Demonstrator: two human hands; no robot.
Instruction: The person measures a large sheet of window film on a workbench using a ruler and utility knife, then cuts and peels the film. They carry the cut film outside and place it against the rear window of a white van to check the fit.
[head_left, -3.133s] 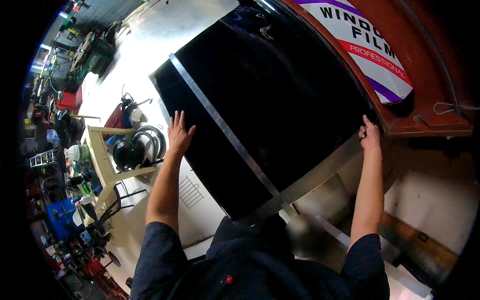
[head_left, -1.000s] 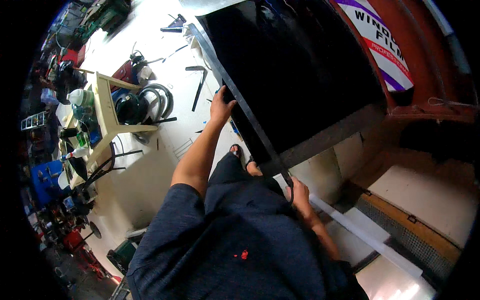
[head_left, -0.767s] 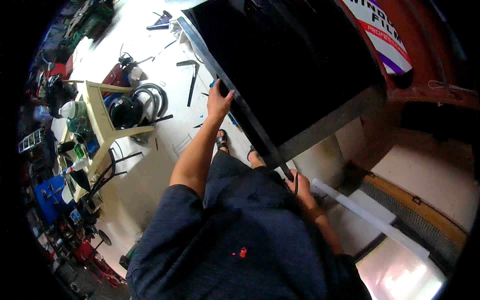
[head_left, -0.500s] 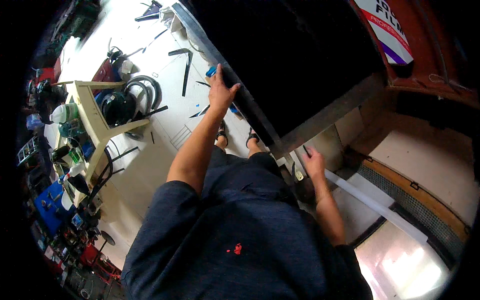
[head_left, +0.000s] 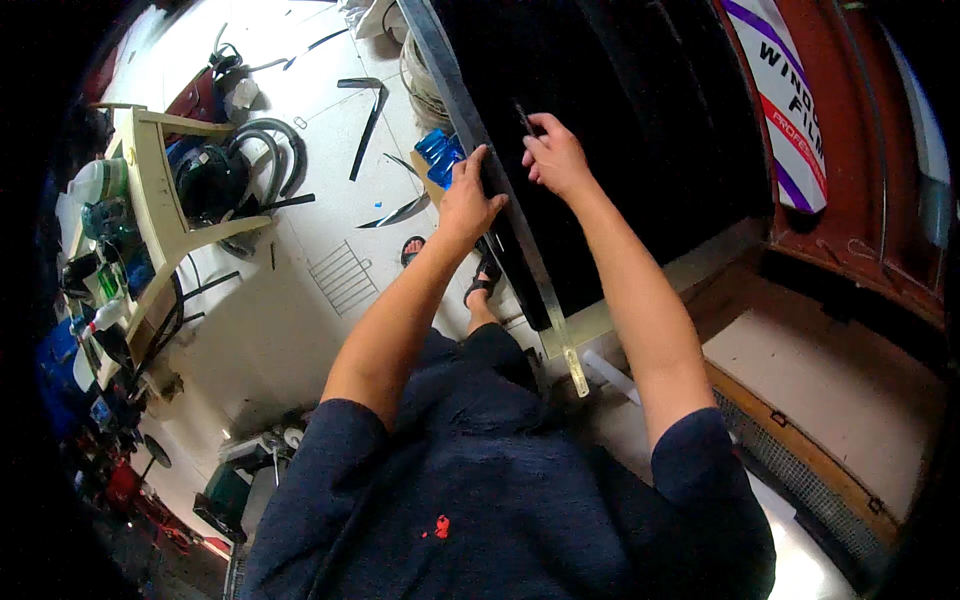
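Your left hand (head_left: 470, 203) presses flat on the long grey metal straightedge (head_left: 497, 190), fingers spread open, holding it against the large glossy black film sheet (head_left: 620, 130) spread over the tabletop. Your right hand (head_left: 556, 158) sits just beside it on the film, fingers closed around a thin dark blade-like tool (head_left: 524, 118) near the straightedge. A blue plastic container (head_left: 438, 155) lies on the white floor (head_left: 300, 300) below your left hand.

Dark blue short-sleeved shirt (head_left: 480, 500) with a small red mark, dark sandals (head_left: 480, 288).
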